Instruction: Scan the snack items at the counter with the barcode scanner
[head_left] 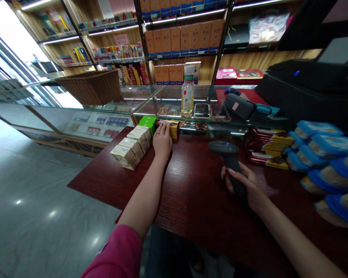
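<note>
My left hand (pixel 162 139) lies over a row of red and gold snack packets (pixel 174 130), its fingers stretched out across the top. Whether the thumb grips their near side is hidden. Just left of it stand bright green boxes (pixel 147 122), followed by a line of pale cream boxes (pixel 130 148) running toward the table's left side. My right hand (pixel 245 179) is closed around the handle of a black barcode scanner (pixel 224 148). The scanner is held above the dark red wooden table (pixel 191 185), its head pointing away from me.
On the right are more red and yellow packets (pixel 268 148) and stacked blue-lidded tubs (pixel 321 135). A bottle (pixel 188 92), a phone (pixel 202 111) and a card terminal (pixel 240 107) rest on the glass counter behind. A wicker basket (pixel 94 87) stands farther left.
</note>
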Demonstrator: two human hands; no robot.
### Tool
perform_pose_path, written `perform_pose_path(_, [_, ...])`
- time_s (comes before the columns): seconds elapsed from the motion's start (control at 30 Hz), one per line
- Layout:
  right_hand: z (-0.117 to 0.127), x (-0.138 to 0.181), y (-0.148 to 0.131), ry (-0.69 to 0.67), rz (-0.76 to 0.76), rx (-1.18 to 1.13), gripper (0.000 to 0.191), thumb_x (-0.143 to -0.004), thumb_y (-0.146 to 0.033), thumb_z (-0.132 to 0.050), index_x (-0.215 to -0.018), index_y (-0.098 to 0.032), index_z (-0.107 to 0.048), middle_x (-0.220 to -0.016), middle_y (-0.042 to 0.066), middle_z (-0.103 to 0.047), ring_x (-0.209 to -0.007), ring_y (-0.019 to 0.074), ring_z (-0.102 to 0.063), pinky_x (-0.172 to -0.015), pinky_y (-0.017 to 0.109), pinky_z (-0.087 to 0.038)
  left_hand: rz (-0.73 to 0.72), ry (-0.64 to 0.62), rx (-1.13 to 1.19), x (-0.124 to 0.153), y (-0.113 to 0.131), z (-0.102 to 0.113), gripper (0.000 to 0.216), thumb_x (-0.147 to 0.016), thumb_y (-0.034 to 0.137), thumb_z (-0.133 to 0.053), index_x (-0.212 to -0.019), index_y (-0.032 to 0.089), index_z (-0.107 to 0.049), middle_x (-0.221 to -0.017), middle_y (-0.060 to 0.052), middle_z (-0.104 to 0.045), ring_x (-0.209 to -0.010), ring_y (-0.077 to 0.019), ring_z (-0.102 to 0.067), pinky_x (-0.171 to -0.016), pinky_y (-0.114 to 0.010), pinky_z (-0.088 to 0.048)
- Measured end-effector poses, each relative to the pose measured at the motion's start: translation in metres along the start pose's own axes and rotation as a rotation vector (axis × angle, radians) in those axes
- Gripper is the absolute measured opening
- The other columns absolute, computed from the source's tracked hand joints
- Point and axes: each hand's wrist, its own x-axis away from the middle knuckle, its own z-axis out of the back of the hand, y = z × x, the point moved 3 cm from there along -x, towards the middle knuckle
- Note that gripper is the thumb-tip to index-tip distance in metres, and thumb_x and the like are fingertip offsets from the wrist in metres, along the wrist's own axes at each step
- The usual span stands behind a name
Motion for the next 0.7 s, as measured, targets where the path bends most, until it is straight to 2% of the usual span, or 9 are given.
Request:
perform_pose_path(0.1, [0.003, -0.001, 0.001, 0.045, 0.034, -0.033, 0.037, -0.077, -0.05, -0.086, -0.091, -0.023, -0.066, -0.081, 0.003, -0.069, -0.044, 0.0116, -0.051, -0.037, 0.027, -0.042, 0.011, -0.02, 0.017, 0.0, 0.002, 0.003, 0.062, -0.093, 0.008, -0.048, -0.155, 0.011, -0.055, -0.162, -0.019, -0.053, -0.155, -0.035, -0.045, -0.126, -0.051, -0.039])
perform_pose_path(0.2, [0.012, -0.001, -0.001, 0.109, 0.097, -0.063, 0.036, -0.077, -0.047, -0.085, -0.094, -0.023, -0.064, -0.085, 0.003, -0.07, -0.045, 0.011, -0.05, -0.039, 0.027, -0.04, 0.009, 0.02, 0.018, 0.002, 0.007, 0.009, 0.064, -0.093, 0.009, -0.048, -0.157, 0.013, -0.052, -0.165, -0.019, -0.048, -0.155, -0.0346, -0.045, -0.125, -0.051, -0.041])
perform_pose_path(0.33, [0.038, 0.001, -0.009, 0.223, 0.198, -0.115, 0.034, -0.075, -0.038, -0.084, -0.098, -0.026, -0.062, -0.09, 0.0, -0.07, -0.049, 0.0103, -0.051, -0.044, 0.027, -0.041, -0.131, 0.011, 0.082, 0.016, 0.04, 0.012, 0.06, -0.097, 0.012, -0.048, -0.156, 0.022, -0.054, -0.164, -0.012, -0.052, -0.153, -0.0292, -0.048, -0.126, -0.046, -0.04])
perform_pose_path(0.43, [0.066, 0.009, -0.014, 0.286, 0.257, -0.097, 0.033, -0.073, -0.032, -0.083, -0.098, -0.027, -0.062, -0.095, -0.001, -0.07, -0.052, 0.0102, -0.053, -0.048, 0.028, -0.045, -0.293, -0.067, 0.172, 0.036, 0.09, 0.003, 0.056, -0.099, 0.012, -0.046, -0.153, 0.023, -0.058, -0.158, -0.011, -0.058, -0.149, -0.0267, -0.053, -0.126, -0.043, -0.04])
perform_pose_path(0.57, [0.099, 0.023, -0.017, 0.378, 0.299, -0.053, 0.033, -0.072, -0.031, -0.084, -0.098, -0.028, -0.063, -0.095, -0.003, -0.07, -0.054, 0.0106, -0.054, -0.05, 0.029, -0.046, -0.544, -0.256, 0.292, 0.062, 0.179, -0.027, 0.053, -0.101, 0.017, -0.052, -0.154, 0.02, -0.055, -0.156, -0.013, -0.06, -0.145, -0.0266, -0.056, -0.123, -0.041, -0.044])
perform_pose_path(0.7, [0.118, 0.031, -0.015, 0.416, 0.285, -0.02, 0.038, -0.07, -0.034, -0.085, -0.1, -0.029, -0.063, -0.092, -0.003, -0.07, -0.052, 0.0121, -0.053, -0.049, 0.03, -0.047, -0.599, -0.359, 0.378, 0.066, 0.249, -0.067, 0.06, -0.097, 0.014, -0.06, -0.156, 0.014, -0.05, -0.158, -0.018, -0.057, -0.149, -0.0275, -0.052, -0.124, -0.041, -0.044])
